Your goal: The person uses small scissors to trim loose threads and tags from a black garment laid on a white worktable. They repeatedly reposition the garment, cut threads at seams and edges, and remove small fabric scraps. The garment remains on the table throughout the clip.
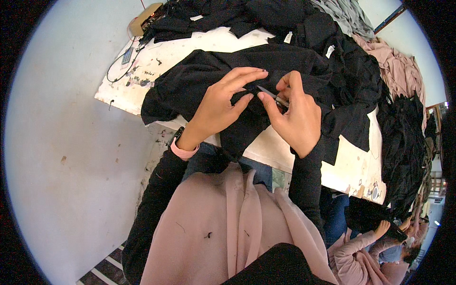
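Note:
A black garment [194, 71] lies spread and rumpled across the white table, with part of it hanging over the near edge. My left hand [221, 104] is closed on a fold of this garment, thumb below and fingers above. Close by on the right, my right hand [299, 114] is closed around small thread snips [270, 92]. Their pointed metal blades aim left at the fold between my hands. Most of the handle is hidden in my palm.
The white table [270, 149] has stains and ink marks. Black garments with white tags [330, 51] are piled behind, beside pink cloth [394, 61] and grey cloth [346, 16]. A remote-like device [127, 55] lies near a cable. Another person [361, 256] handles black cloth at lower right.

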Motion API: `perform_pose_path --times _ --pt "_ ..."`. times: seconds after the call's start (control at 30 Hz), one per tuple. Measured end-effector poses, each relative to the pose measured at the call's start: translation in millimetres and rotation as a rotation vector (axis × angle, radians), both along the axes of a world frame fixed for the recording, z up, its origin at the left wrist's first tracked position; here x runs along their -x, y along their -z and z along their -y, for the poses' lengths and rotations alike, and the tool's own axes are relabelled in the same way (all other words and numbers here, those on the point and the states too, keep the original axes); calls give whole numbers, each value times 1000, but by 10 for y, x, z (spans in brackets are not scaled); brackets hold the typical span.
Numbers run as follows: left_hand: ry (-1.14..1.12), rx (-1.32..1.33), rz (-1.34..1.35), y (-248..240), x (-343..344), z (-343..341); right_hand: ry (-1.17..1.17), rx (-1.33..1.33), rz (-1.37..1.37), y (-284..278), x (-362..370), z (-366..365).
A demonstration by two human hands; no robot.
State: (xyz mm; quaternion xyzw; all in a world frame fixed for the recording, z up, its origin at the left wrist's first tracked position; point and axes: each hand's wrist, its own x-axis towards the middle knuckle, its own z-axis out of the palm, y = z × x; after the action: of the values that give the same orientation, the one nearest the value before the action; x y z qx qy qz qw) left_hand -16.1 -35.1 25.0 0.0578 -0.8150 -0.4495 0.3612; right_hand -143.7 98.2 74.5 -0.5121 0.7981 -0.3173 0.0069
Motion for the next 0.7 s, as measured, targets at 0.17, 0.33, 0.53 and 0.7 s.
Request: perform_pose_path --times 0.17,0.33,0.53,0.7 --pt "15 102 51 3 10 19 -67 43 -11 2 -43 24" --pt "-95 52 81 10 -15 30 -12 12 79 22 -26 -5" --pt "-366 273 127 44 -119 192 47 235 267 171 49 -110" --pt "-151 -263 196 123 -152 282 -45 290 226 401 28 -125"
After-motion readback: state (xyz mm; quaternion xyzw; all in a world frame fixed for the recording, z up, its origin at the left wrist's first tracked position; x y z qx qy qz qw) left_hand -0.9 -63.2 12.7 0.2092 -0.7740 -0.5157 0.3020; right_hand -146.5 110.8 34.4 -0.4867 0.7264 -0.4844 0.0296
